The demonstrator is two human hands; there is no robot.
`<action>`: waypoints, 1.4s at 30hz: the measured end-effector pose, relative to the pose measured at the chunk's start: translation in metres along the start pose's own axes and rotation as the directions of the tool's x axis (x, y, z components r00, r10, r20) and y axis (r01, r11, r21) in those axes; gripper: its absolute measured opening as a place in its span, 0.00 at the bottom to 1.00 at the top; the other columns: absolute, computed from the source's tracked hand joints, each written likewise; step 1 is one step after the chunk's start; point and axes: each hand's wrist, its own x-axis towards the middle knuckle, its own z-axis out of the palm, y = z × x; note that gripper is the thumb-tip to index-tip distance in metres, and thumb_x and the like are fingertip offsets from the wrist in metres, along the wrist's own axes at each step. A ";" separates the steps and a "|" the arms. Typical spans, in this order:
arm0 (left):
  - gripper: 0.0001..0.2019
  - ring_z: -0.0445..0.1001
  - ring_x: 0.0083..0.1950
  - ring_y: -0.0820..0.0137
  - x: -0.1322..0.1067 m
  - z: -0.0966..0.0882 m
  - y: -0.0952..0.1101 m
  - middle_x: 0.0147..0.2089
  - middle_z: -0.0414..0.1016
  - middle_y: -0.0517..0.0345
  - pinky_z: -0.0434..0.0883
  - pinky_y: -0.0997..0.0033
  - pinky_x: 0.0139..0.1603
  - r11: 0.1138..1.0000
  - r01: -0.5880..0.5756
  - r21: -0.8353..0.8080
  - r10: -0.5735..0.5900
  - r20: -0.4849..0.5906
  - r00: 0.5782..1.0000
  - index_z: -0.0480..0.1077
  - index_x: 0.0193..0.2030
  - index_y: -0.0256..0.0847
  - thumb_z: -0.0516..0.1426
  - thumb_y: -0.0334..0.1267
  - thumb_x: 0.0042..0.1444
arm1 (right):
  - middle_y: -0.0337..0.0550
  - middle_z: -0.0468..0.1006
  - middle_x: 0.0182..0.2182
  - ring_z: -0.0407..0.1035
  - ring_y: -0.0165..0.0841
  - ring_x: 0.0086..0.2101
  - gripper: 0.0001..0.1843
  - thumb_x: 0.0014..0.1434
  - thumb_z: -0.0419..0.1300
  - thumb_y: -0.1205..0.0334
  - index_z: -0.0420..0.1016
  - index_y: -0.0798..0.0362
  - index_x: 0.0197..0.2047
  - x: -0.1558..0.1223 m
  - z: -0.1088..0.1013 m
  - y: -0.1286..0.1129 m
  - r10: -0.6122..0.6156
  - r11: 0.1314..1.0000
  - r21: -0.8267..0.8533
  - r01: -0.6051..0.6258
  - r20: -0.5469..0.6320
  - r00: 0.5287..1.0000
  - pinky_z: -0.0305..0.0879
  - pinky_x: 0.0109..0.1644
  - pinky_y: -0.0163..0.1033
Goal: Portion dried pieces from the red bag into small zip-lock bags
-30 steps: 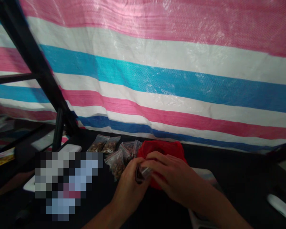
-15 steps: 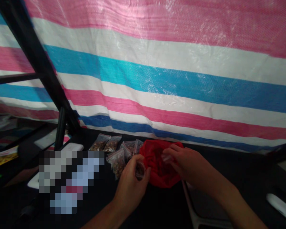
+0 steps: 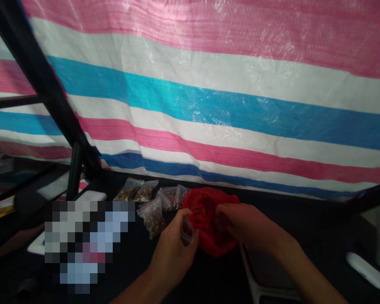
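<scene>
My left hand is curled around a small clear zip bag, whose mouth stands open between thumb and fingers. Just to its right lies an open red plastic bag with crumpled sides. My right hand reaches into that bag from the right, its fingers bent together and the fingertips hidden in the shadow inside. What they hold, if anything, I cannot make out. Beyond the left hand lie several filled zip bags with small brown pieces, among them a near one and a far one.
A dark table carries everything. Under my right forearm sits a dark flat thing with a pale rim. A white rounded object lies at far right, a blurred-out patch at left. Behind hang striped plastic sheeting and a black frame bar.
My right hand has gone lower into the red bag; the pale, clear thing seen at its fingertips is now out of sight. My left hand keeps its hold on the zip bag.
</scene>
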 end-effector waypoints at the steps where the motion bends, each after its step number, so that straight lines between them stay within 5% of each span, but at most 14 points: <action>1: 0.12 0.79 0.39 0.67 0.000 0.000 -0.001 0.39 0.78 0.63 0.72 0.69 0.42 1.000 -0.005 0.000 0.005 0.003 1.000 0.67 0.51 0.46 0.56 0.32 0.62 | 0.43 0.83 0.40 0.79 0.37 0.40 0.14 0.56 0.57 0.76 0.74 0.49 0.41 0.000 0.000 -0.001 -0.001 1.000 0.006 0.001 0.009 1.000 0.61 0.37 0.37; 11: 0.12 0.79 0.42 0.67 0.002 0.001 -0.007 0.41 0.78 0.62 0.73 0.67 0.45 0.999 -0.031 0.015 0.031 -0.033 0.999 0.67 0.51 0.47 0.55 0.31 0.62 | 0.42 0.83 0.39 0.78 0.37 0.38 0.13 0.53 0.59 0.76 0.73 0.50 0.39 0.000 0.004 -0.005 -0.048 0.996 0.071 0.046 0.022 0.999 0.61 0.36 0.36; 16: 0.13 0.80 0.42 0.65 0.001 0.001 -0.007 0.37 0.78 0.64 0.74 0.67 0.46 1.000 -0.002 -0.005 0.002 -0.032 0.999 0.66 0.52 0.47 0.56 0.32 0.62 | 0.42 0.81 0.43 0.77 0.37 0.42 0.13 0.60 0.60 0.71 0.73 0.49 0.47 -0.006 -0.011 -0.010 -0.069 0.992 0.103 0.079 -0.096 0.993 0.65 0.43 0.39; 20: 0.15 0.81 0.40 0.66 0.002 0.003 -0.010 0.37 0.79 0.64 0.74 0.68 0.43 0.999 -0.016 -0.039 0.016 -0.016 1.000 0.65 0.55 0.47 0.56 0.33 0.62 | 0.41 0.78 0.50 0.74 0.37 0.48 0.15 0.66 0.57 0.71 0.73 0.46 0.53 -0.006 -0.013 -0.028 -0.218 0.963 0.097 0.252 -0.273 0.937 0.67 0.53 0.43; 23: 0.14 0.81 0.41 0.67 0.002 0.004 -0.010 0.44 0.81 0.61 0.75 0.68 0.45 0.995 -0.030 -0.097 0.028 -0.023 0.999 0.65 0.56 0.47 0.56 0.35 0.64 | 0.43 0.76 0.55 0.73 0.40 0.53 0.20 0.66 0.57 0.73 0.71 0.46 0.57 -0.004 -0.006 -0.040 -0.345 0.931 0.011 0.365 -0.303 0.888 0.68 0.57 0.48; 26: 0.12 0.81 0.45 0.68 0.003 0.004 -0.008 0.51 0.80 0.58 0.75 0.68 0.47 0.990 -0.048 -0.135 0.045 -0.028 0.999 0.66 0.54 0.47 0.56 0.36 0.64 | 0.45 0.75 0.58 0.72 0.42 0.55 0.22 0.65 0.58 0.73 0.70 0.46 0.60 -0.002 -0.001 -0.045 -0.391 0.917 -0.066 0.393 -0.335 0.857 0.69 0.59 0.52; 30: 0.14 0.80 0.41 0.68 0.002 0.003 -0.006 0.44 0.80 0.60 0.74 0.69 0.42 0.995 -0.041 -0.093 0.036 -0.051 0.998 0.65 0.55 0.47 0.56 0.34 0.63 | 0.47 0.75 0.58 0.72 0.43 0.55 0.22 0.65 0.58 0.74 0.71 0.47 0.59 -0.003 -0.003 -0.041 -0.381 0.923 -0.108 0.370 -0.397 0.835 0.71 0.57 0.52; 37: 0.15 0.78 0.38 0.68 0.002 0.002 -0.009 0.39 0.78 0.63 0.73 0.69 0.41 0.997 -0.043 -0.065 0.039 -0.050 0.998 0.64 0.55 0.46 0.55 0.32 0.62 | 0.50 0.76 0.56 0.75 0.43 0.51 0.24 0.63 0.56 0.77 0.73 0.50 0.60 -0.001 -0.007 -0.024 -0.258 0.966 -0.122 0.230 -0.340 0.904 0.72 0.57 0.55; 42: 0.16 0.78 0.36 0.69 0.005 0.002 -0.011 0.37 0.78 0.63 0.74 0.70 0.39 0.996 -0.055 -0.076 0.049 -0.085 0.995 0.66 0.54 0.45 0.56 0.31 0.59 | 0.50 0.78 0.54 0.72 0.43 0.55 0.20 0.64 0.57 0.74 0.76 0.51 0.57 -0.007 -0.007 -0.041 -0.270 0.952 0.039 0.302 -0.353 0.896 0.68 0.61 0.53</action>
